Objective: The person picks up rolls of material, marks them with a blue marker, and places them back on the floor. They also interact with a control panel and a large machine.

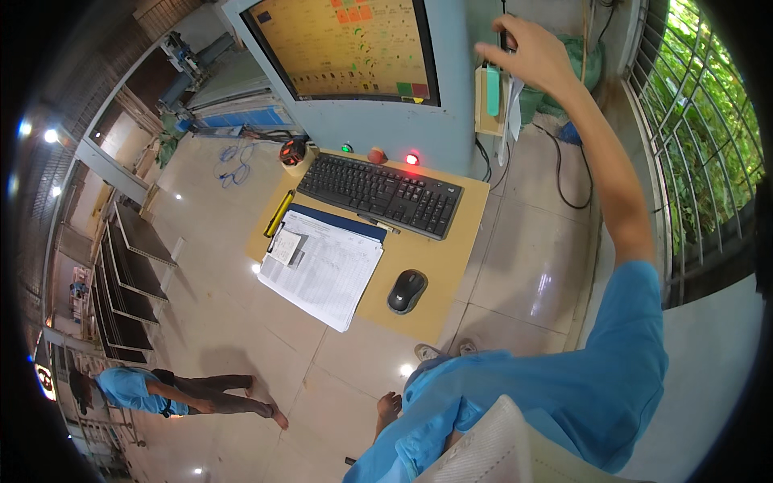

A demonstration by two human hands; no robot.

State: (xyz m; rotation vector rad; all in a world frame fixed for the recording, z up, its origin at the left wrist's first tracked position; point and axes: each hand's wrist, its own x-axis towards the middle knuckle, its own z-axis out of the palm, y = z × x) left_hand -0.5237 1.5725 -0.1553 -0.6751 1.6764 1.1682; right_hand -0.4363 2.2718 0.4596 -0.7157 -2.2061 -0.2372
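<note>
In the head view the person's right hand is raised to the side of the grey cabinet that carries the big screen; its fingers are closed around a thin dark thing, perhaps a pen or a cord, too small to tell; just below the hand hang a pale box with a green holder and some white slips. The left hand is not in view; a blue sleeve fills the lower edge.

On the wooden desk below the screen lie a black keyboard, a black mouse near the front edge, and a stack of printed sheets on a blue clipboard, with a small notepad on top; a red lamp glows behind the keyboard. Another person in blue stands far off on the tiled floor, near racks of dark panels.

By the look of it, the step in hand is taking or putting back that thin thing at the cabinet's side; the next move would likely call for a steady pinch and a clean lift clear of the hanging slips.
</note>
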